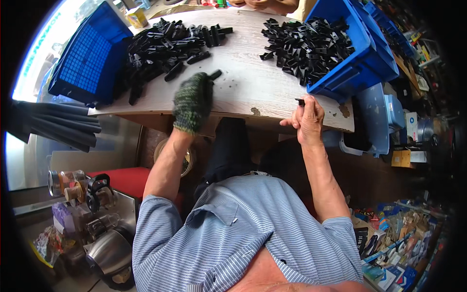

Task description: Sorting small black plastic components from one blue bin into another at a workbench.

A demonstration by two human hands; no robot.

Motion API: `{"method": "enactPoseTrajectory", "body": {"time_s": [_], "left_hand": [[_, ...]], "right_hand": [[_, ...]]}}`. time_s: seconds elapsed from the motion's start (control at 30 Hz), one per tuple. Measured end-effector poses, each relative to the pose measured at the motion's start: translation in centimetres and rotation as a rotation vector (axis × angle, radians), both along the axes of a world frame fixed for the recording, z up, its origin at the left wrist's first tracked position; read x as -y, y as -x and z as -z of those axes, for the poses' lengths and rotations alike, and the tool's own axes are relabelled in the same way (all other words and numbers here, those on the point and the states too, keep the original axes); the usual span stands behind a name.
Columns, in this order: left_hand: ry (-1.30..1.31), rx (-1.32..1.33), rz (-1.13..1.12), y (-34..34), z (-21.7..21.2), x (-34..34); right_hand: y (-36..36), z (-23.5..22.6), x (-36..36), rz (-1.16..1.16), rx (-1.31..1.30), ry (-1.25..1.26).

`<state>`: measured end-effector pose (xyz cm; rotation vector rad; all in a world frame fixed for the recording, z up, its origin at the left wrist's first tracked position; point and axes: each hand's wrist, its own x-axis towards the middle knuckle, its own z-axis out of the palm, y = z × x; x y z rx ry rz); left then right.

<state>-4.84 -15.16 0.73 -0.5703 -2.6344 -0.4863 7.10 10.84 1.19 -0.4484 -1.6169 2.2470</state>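
Two hands on my feed, both at the near side of a white wood-grain table (243, 92). Left hand (193, 92) wears a mottled green-black knit glove (188, 113), palm side down over the tabletop, fingers bunched; it's motion-blurred. A short black stub (215, 74) pokes out at its fingertips on the right; I can't tell whether it's pinched or only touched. Right hand (310, 119) is bare, above the near table edge: thumb and index closed on a small black clip (300, 101), another finger sticking out to the left. Heap of long black parts (170, 44) sits beyond the glove, far left, with a few strays on its near side. Second heap, small angular black pieces (304, 48), is far right, beyond the bare hand. I've got a blue mesh crate (80, 73) tilted beside the left heap and a blue bin (372, 61) with its open side against the right heap. Another person's hands (258, 4) show at the far edge, cut off by the frame. Near table edge has chipped patches, one (344, 111) right of the bare hand. Off the table I see a steel kettle (108, 250) lower left and a translucent blue tub (378, 119) at right.
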Motion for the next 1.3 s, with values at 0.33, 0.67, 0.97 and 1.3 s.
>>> {"method": "enactPoseTrajectory", "body": {"time_s": [0.33, 0.67, 0.97, 1.3], "left_hand": [[-0.808, 0.475, 0.680, -6.9, -0.5, -11.1], [-0.771, 0.351, 0.550, -8.7, -0.6, -13.3], [-0.669, 0.531, 0.401, -9.2, -0.9, -15.5], [-0.742, 0.390, 0.602, -7.5, 0.0, -13.8]], "right_hand": [[0.0, 0.8, 0.1, 0.166, 0.063, -0.015], [0.3, 0.9, 1.1, 0.322, 0.065, -0.025], [-0.3, 1.3, 1.3, 0.303, -0.004, 0.049], [-0.5, 0.4, 1.0, 0.252, 0.045, -0.015]]}}
